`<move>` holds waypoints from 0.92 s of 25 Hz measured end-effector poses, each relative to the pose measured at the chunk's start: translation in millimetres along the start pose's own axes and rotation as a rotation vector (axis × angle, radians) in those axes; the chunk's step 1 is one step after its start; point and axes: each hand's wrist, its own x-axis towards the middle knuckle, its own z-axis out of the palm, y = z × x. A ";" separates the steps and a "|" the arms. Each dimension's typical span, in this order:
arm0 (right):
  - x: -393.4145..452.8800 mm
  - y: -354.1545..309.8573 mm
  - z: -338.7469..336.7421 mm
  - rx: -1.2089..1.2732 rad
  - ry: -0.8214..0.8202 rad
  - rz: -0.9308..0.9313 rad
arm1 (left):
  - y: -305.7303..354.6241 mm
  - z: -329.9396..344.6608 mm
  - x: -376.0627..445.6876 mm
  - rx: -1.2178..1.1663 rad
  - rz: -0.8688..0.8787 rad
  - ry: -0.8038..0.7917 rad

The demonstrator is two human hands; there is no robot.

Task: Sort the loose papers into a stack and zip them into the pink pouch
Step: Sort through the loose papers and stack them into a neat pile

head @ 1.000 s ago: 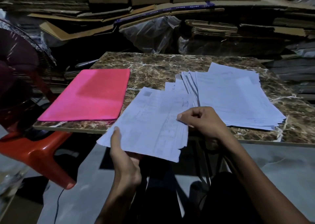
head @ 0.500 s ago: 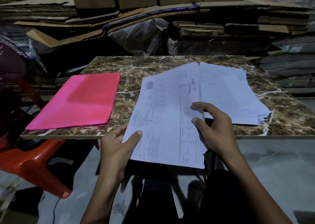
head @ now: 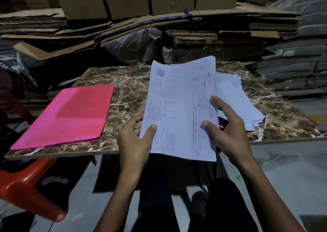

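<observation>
Broadly, the marbled worktop [head: 134, 83] fills the middle of the view, with flattened cardboard [head: 123, 28] piled behind it and a red stool [head: 26, 187] at its near left corner. On its left side the pink pouch [head: 70, 115] lies flat; whether its zip is open cannot be told from here. On the right side a fanned pile [head: 237, 99] of papers rests with its edges ragged and uneven.

Between them, lifted off the worktop and tilted toward the camera, is a printed bundle [head: 180, 108] of papers. The left hand [head: 134, 139] grasps its lower left edge, thumb pressed on the front. The right hand [head: 228, 134] holds the right edge, fingers [head: 206, 124] curled onto the face, apparently thumbing through the layers.

The step in hand looks like squaring this bundle. It would go best with a loose grip on both sides, the bundle stood upright and tapped on its bottom edge against the worktop so the sheets drop level, then turned and tapped on a long edge. The fanned pile still needs gathering before anything goes into the pouch.
</observation>
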 end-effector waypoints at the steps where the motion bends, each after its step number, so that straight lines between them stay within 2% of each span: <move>1: 2.0 2.5 -4.7 -0.012 0.018 -0.006 | 0.1 6.3 1.9 0.004 0.023 0.010; 7: 26.5 18.2 -34.1 -0.077 0.171 -0.079 | -1.2 49.5 11.4 -0.011 0.099 0.028; 11: 42.4 29.6 -47.4 -0.076 0.329 -0.130 | -3.9 74.1 18.8 0.074 0.145 0.087; 15: 59.4 34.4 -60.2 -0.110 0.397 -0.145 | -0.3 89.4 29.9 0.165 0.142 0.070; 19: 90.9 29.9 -71.4 -0.286 0.364 -0.036 | 1.8 104.5 59.2 0.382 0.112 -0.014; 23: 116.3 35.6 -71.1 -0.468 0.203 0.085 | -1.1 111.4 79.4 0.550 0.122 -0.093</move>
